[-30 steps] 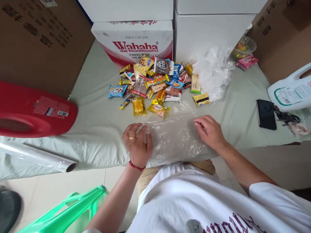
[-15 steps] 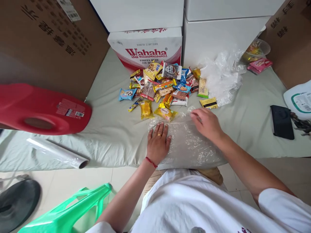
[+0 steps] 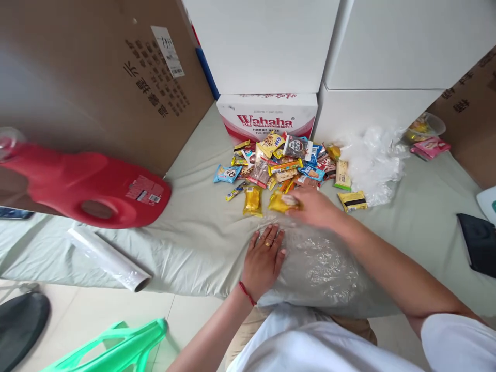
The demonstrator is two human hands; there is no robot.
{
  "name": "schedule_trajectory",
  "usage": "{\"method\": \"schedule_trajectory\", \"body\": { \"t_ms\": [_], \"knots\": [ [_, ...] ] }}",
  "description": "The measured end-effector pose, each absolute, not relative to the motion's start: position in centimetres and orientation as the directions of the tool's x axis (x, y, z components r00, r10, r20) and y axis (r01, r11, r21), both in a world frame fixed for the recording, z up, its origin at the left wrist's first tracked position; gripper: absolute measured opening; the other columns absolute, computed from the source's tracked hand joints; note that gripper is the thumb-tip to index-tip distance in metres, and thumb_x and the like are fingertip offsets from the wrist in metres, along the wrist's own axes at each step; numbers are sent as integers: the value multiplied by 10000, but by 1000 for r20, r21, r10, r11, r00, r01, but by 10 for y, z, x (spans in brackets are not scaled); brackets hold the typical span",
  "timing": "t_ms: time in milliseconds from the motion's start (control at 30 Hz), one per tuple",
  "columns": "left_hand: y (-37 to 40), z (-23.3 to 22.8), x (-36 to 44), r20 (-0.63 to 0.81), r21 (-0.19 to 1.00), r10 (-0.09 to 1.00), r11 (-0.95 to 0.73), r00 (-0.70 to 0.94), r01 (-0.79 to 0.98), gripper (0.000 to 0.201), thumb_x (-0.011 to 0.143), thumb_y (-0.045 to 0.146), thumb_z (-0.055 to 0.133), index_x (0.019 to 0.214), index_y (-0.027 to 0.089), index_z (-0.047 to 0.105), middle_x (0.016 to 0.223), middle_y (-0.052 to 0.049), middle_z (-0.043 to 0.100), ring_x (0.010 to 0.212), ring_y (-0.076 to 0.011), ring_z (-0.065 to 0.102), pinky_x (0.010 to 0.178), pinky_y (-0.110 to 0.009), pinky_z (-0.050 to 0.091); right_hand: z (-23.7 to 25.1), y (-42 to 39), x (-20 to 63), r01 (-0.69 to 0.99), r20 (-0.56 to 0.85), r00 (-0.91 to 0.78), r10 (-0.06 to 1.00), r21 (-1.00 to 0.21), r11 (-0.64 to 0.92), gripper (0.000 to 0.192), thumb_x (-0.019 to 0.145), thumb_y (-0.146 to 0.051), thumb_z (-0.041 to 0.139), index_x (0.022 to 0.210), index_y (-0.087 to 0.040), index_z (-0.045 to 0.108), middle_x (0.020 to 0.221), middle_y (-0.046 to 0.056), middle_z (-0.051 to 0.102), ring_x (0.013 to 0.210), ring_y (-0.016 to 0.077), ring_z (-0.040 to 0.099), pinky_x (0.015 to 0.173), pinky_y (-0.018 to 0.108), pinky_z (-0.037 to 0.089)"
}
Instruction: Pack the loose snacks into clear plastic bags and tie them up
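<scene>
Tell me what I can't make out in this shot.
- Head view: right hand is blurred; grip on the yellow packet unclear.
- Dark flat object is cut off by the right edge.
- Snack pile: labels too small.
- Bowl contents indistinct.

Snack pile (image 3: 287, 165) lies behind plastic sheet (image 3: 321, 258), before Wahaha box (image 3: 267, 116).

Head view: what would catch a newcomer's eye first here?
The bright heap of snack packets at the middle of the cloth-covered table, just below the Wahaha box. Next, a big red jug lying on its side at left. Nearer, the left hand lies flat on a clear plastic sheet while the right hand reaches a yellow packet.
</scene>
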State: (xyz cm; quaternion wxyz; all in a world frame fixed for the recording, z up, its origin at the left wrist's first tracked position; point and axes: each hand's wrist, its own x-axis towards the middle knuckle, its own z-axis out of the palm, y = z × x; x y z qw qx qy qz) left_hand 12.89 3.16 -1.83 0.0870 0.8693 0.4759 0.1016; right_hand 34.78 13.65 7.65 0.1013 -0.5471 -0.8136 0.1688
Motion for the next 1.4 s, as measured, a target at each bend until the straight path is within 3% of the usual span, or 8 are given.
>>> {"method": "schedule_trajectory", "body": {
  "t_ms": [233, 433, 533, 633, 733, 867, 1067, 1400],
  "knots": [
    [78, -12, 130, 106, 300, 871, -487, 479, 820, 483, 1084, 375, 340, 1456, 172, 573, 1591, -127, 514, 1449, -264, 507, 1156, -480, 430, 90, 216, 383, 958, 163, -139, 977, -228, 175, 498, 865, -410, 744, 1274, -135, 671, 1227, 202, 666, 1151, 406, 567, 974, 513, 460],
    [90, -22, 130, 128, 265, 848, -528, 513, 807, 501, 1081, 360, 360, 1532, 192, 497, 1622, -111, 473, 1510, -264, 435, 1200, -490, 370, 84, 263, 299, 728, 140, -670, 729, -66, 682, 356, 996, -182, 493, 1319, -151, 641, 1363, 153, 624, 1288, 332, 470, 1066, 488, 388],
    [88, -23, 131, 113, 271, 856, -515, 504, 813, 506, 1083, 363, 345, 1541, 202, 487, 1631, -98, 462, 1514, -253, 429, 1220, -483, 344, 79, 282, 263, 697, -40, -716, 697, 27, 717, 343, 960, -88, 454, 1185, -132, 708, 1327, 152, 653, 1274, 338, 473, 1052, 516, 374],
    [88, -22, 130, 97, 292, 857, -511, 506, 809, 518, 1082, 382, 339, 1552, 207, 471, 1637, -91, 456, 1522, -249, 415, 1230, -490, 329, 83, 293, 254, 734, -29, -674, 738, 83, 674, 291, 946, -77, 460, 1045, -95, 733, 1211, 185, 668, 1280, 372, 447, 1060, 562, 346],
    [90, -19, 129, 90, 341, 858, -504, 506, 794, 573, 1066, 447, 376, 1581, 199, 422, 1642, -105, 448, 1528, -260, 404, 1241, -498, 309, 104, 285, 276, 765, 161, -634, 757, -14, 644, 257, 1001, -200, 494, 1114, -110, 707, 1210, 165, 625, 1272, 378, 444, 1065, 597, 347],
    [98, -16, 126, 65, 421, 873, -463, 483, 780, 642, 1035, 456, 439, 1601, 161, 368, 1620, -142, 473, 1511, -270, 427, 1238, -488, 310, 140, 235, 335, 751, 320, -480, 817, -332, 571, 358, 994, -459, 595, 1209, -185, 681, 1173, 91, 631, 1112, 298, 567, 996, 505, 447],
    [110, -21, 120, 66, 431, 853, -492, 518, 756, 573, 1008, 225, 381, 1576, 158, 407, 1612, -121, 490, 1514, -234, 425, 1226, -463, 296, 114, 134, 386, 556, -81, -686, 723, -700, 449, 331, 941, -468, 663, 1163, -237, 747, 986, 17, 733, 853, 195, 682, 791, 303, 527],
    [107, -24, 120, 126, 338, 825, -558, 552, 757, 584, 1018, 198, 358, 1601, 194, 394, 1626, -101, 473, 1523, -246, 412, 1228, -466, 294, 25, 72, 357, 759, -20, -565, 825, -405, 510, 618, 894, -451, 758, 1439, -205, 601, 1446, 164, 579, 1314, 364, 474, 1108, 564, 419]
  ]
}}
